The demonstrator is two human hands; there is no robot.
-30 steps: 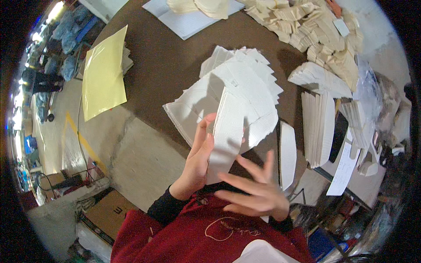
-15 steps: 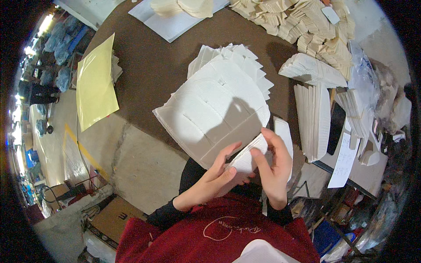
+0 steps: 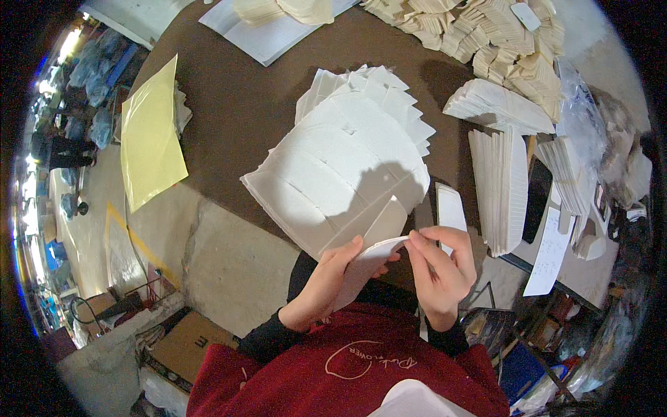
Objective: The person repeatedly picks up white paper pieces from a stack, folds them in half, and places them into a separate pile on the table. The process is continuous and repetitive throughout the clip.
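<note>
Close in front of my body, my left hand [image 3: 321, 281] is closed round a small bundle of thin white cut pieces [image 3: 361, 272]. One piece in it stands up at an angle from the others. My right hand [image 3: 443, 270] pinches the right-hand corner of the bundle between thumb and fingertips. Just beyond my hands lies a large fanned stack of white sheets [image 3: 326, 160] with curved edges and lines across the top one. A narrow white strip [image 3: 451, 212] rests behind my right hand. Whether the pieces are paper or thin fabric I cannot tell.
On the brown table [image 3: 229, 118] a yellow sheet [image 3: 154, 135] overhangs the left edge. Cream bundles [image 3: 486, 35] heap at the far right. White stacks [image 3: 498, 191], a dark phone-like slab [image 3: 536, 187] and a written paper slip [image 3: 547, 254] lie on the right.
The white pieces have opened out, with one now standing apart at an angle. My right hand has moved slightly right and down, from wrapping the bundle to pinching its corner.
</note>
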